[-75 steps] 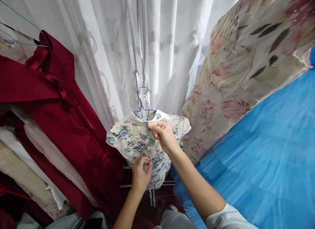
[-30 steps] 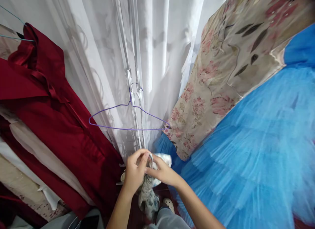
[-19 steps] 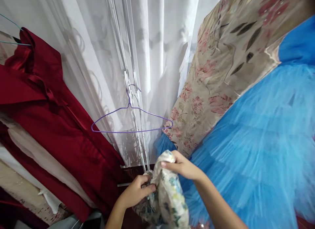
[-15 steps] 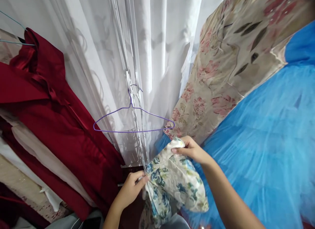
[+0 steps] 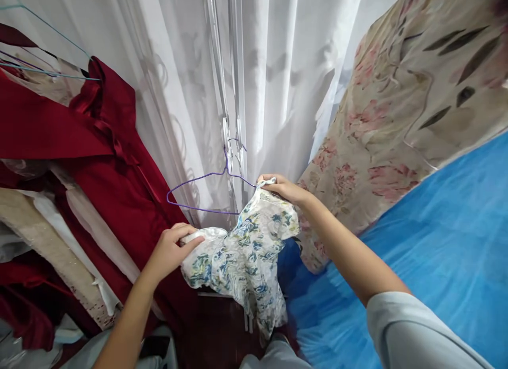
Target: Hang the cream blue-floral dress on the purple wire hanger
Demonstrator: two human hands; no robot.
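A white dress with a blue and green floral print (image 5: 250, 252) hangs spread between my hands. My left hand (image 5: 172, 247) pinches its left shoulder, thumb on top of the cloth. Higher up, my right hand (image 5: 281, 189) grips the other shoulder at the right end of a purple wire hanger (image 5: 196, 177). That end of the hanger is hidden behind the cloth and my fingers, so I cannot tell how far inside the dress it sits. The hanger's left end is bare, and its hook rests at the metal rack post (image 5: 219, 67).
Dark red garments (image 5: 107, 199) hang on the left, one on a teal hanger (image 5: 55, 27). On the right hang a beige floral garment (image 5: 369, 131) and a bright blue tulle dress (image 5: 397, 263). White curtains (image 5: 270, 67) cover the back.
The floral dress has been raised and spread wider. My right hand moved up to the hanger's right end, while my left hand shifted left and up with its shoulder.
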